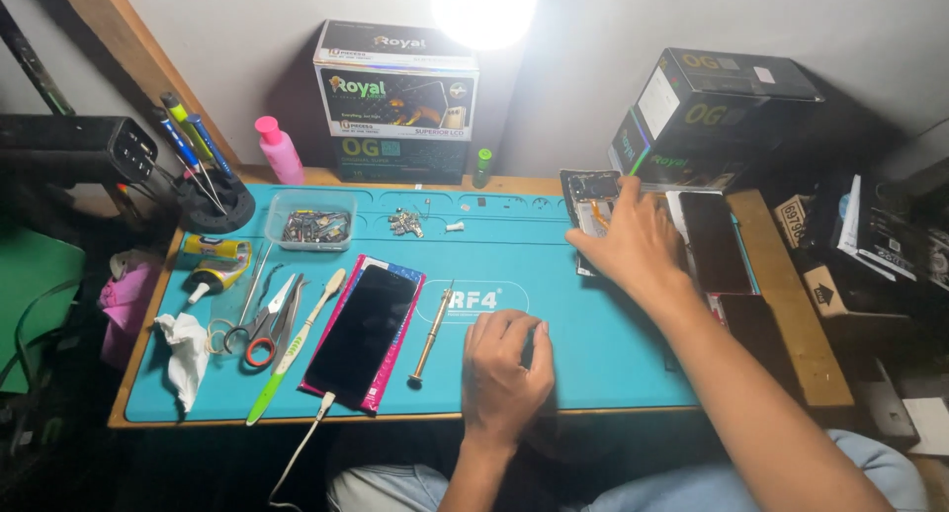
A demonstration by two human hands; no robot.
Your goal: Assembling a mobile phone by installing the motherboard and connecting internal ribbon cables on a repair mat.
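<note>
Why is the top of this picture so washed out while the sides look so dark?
In the head view, a bright lamp above the teal work mat burns out to pure white, with its glare spreading on the wall. The mat is evenly lit, and the left hand and right hand look sharp. The corners fall into deep shadow, and straight edges bow slightly, as with a wide lens.

L hand: low centre, palm down, fingers curled loosely under, knuckles up, wrist straight, forearm coming up from bottom edge. R hand: reaching fwd and up-right, arm extended diagonally from lower right corner, palm down, fingers spread slightly and bent at tips.
</note>
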